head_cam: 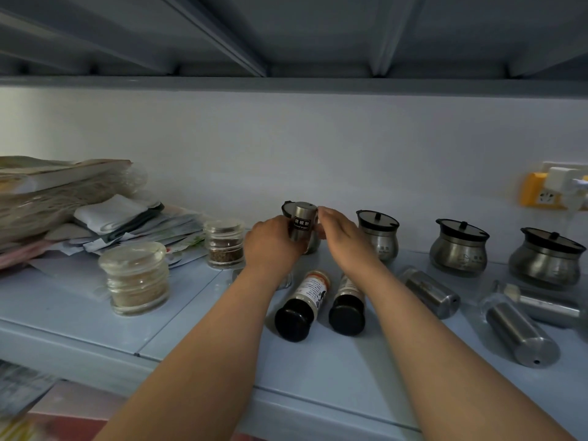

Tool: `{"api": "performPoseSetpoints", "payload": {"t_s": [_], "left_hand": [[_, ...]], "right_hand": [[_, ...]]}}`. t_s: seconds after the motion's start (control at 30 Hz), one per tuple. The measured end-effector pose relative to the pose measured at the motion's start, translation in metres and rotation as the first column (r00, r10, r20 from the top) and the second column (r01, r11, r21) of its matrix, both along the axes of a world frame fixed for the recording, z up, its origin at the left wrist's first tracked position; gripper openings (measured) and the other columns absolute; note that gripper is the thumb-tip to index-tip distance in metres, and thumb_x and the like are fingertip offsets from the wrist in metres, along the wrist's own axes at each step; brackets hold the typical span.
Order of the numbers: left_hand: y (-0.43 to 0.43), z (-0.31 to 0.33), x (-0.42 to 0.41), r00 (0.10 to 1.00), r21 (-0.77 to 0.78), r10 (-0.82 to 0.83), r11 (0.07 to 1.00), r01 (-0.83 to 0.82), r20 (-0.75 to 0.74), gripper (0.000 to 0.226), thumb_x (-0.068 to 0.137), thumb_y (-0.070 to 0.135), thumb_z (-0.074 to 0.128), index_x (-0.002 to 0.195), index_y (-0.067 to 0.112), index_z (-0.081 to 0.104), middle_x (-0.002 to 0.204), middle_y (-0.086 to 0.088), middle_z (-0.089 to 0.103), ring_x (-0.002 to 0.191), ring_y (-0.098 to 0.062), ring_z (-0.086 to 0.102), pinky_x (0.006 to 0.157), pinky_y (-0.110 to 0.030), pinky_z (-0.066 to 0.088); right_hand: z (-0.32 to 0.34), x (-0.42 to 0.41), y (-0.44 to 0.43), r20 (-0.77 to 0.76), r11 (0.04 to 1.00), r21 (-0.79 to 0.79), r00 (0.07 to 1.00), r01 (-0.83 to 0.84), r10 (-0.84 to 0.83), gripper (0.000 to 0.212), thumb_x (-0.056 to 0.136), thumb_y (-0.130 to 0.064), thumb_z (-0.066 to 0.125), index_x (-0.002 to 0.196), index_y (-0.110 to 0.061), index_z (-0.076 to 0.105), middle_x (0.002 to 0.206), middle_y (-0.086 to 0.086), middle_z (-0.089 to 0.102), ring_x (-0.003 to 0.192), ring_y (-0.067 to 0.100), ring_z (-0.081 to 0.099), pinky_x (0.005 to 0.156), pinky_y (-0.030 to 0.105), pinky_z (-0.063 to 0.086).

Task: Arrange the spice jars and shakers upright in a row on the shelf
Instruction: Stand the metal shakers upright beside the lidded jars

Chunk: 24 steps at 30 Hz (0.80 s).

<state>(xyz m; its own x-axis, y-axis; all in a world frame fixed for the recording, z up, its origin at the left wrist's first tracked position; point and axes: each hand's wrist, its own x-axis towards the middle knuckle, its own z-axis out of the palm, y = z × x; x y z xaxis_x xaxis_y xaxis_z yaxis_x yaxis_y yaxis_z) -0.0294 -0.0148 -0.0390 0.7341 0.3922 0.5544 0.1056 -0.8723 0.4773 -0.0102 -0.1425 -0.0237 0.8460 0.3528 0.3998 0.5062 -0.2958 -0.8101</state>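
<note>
My left hand (273,238) grips a steel shaker with a black label (302,226) and holds it roughly upright at the back of the pale blue shelf (191,316). My right hand (342,238) lies against the shaker's right side with its fingers extended. A steel pot with a black lid (287,206) stands mostly hidden behind the shaker. Two black-capped bottles (300,305) (347,305) lie on their sides between my forearms. Three steel shakers (429,292) (520,329) (544,303) lie on their sides at the right.
Three lidded steel pots (378,238) (459,249) (547,261) stand upright along the back right. Two glass jars (136,278) (224,243) stand at the left, beside a pile of papers and packets (63,202). A yellow wall socket (541,194) holds a plug. Another shelf hangs overhead.
</note>
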Motion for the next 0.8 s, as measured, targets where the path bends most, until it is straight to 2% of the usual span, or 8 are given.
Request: {"api": "performPoseSetpoints", "payload": {"t_s": [0.2, 0.3, 0.4, 0.57, 0.67, 0.8], "left_hand": [[0.0018, -0.0014, 0.0023, 0.989, 0.16, 0.108, 0.983, -0.092, -0.096, 0.031, 0.083, 0.042, 0.056, 0.096, 0.015, 0.064, 0.099, -0.008, 0.069, 0.098, -0.031, 0.061, 0.076, -0.033, 0.042], [0.0019, 0.0001, 0.0023, 0.982, 0.18, 0.124, 0.979, -0.097, -0.146, 0.029, 0.083, 0.039, 0.057, 0.095, 0.014, 0.064, 0.1, -0.009, 0.069, 0.099, -0.03, 0.062, 0.08, -0.033, 0.044], [0.0007, 0.0021, 0.0029, 0.977, 0.172, 0.116, 0.981, -0.085, -0.179, 0.025, 0.085, 0.034, 0.056, 0.096, 0.012, 0.063, 0.101, -0.009, 0.068, 0.097, -0.029, 0.063, 0.078, -0.033, 0.045], [0.0004, 0.0018, 0.0022, 0.974, 0.206, 0.132, 0.974, -0.092, -0.186, 0.023, 0.089, 0.027, 0.053, 0.101, 0.01, 0.06, 0.106, -0.01, 0.066, 0.102, -0.029, 0.06, 0.083, -0.036, 0.045], [0.002, 0.001, 0.0026, 0.975, 0.189, 0.126, 0.978, -0.091, -0.182, 0.022, 0.089, 0.023, 0.052, 0.105, 0.011, 0.058, 0.109, -0.01, 0.065, 0.103, -0.029, 0.06, 0.083, -0.037, 0.045], [0.0042, -0.0006, 0.0013, 0.99, 0.169, 0.088, 0.983, -0.068, -0.113, 0.033, 0.087, 0.021, 0.053, 0.12, 0.015, 0.051, 0.109, -0.01, 0.067, 0.105, -0.031, 0.059, 0.081, -0.037, 0.045]], "right_hand": [[0.0013, -0.0021, -0.0038, -0.03, 0.989, -0.145, 1.0, -0.002, -0.002, 0.048, 0.099, -0.047, 0.023, 0.129, -0.024, 0.053, 0.132, 0.001, 0.057, 0.118, 0.016, 0.048, 0.087, 0.027, 0.028], [0.0, 0.0008, -0.002, -0.054, 0.98, -0.197, 0.998, -0.036, 0.025, 0.054, 0.098, -0.052, 0.021, 0.132, -0.023, 0.051, 0.139, 0.003, 0.052, 0.129, 0.02, 0.044, 0.094, 0.031, 0.031], [0.0001, 0.0031, -0.0002, -0.088, 0.975, -0.212, 0.995, -0.065, 0.047, 0.057, 0.096, -0.055, 0.02, 0.136, -0.024, 0.049, 0.143, 0.005, 0.049, 0.132, 0.021, 0.042, 0.102, 0.036, 0.031], [-0.0008, 0.0037, -0.0013, -0.098, 0.965, -0.251, 0.994, -0.074, 0.05, 0.06, 0.095, -0.059, 0.019, 0.137, -0.026, 0.046, 0.144, 0.003, 0.048, 0.132, 0.02, 0.042, 0.099, 0.034, 0.031], [-0.0002, 0.0027, -0.0006, -0.108, 0.957, -0.28, 0.993, -0.069, 0.04, 0.062, 0.093, -0.062, 0.019, 0.14, -0.029, 0.043, 0.146, 0.002, 0.045, 0.134, 0.021, 0.04, 0.102, 0.036, 0.03], [0.0014, -0.0005, -0.0013, -0.117, 0.951, -0.302, 0.993, -0.069, 0.034, 0.061, 0.094, -0.061, 0.02, 0.142, -0.029, 0.04, 0.148, 0.004, 0.042, 0.136, 0.022, 0.037, 0.102, 0.034, 0.029]]}}
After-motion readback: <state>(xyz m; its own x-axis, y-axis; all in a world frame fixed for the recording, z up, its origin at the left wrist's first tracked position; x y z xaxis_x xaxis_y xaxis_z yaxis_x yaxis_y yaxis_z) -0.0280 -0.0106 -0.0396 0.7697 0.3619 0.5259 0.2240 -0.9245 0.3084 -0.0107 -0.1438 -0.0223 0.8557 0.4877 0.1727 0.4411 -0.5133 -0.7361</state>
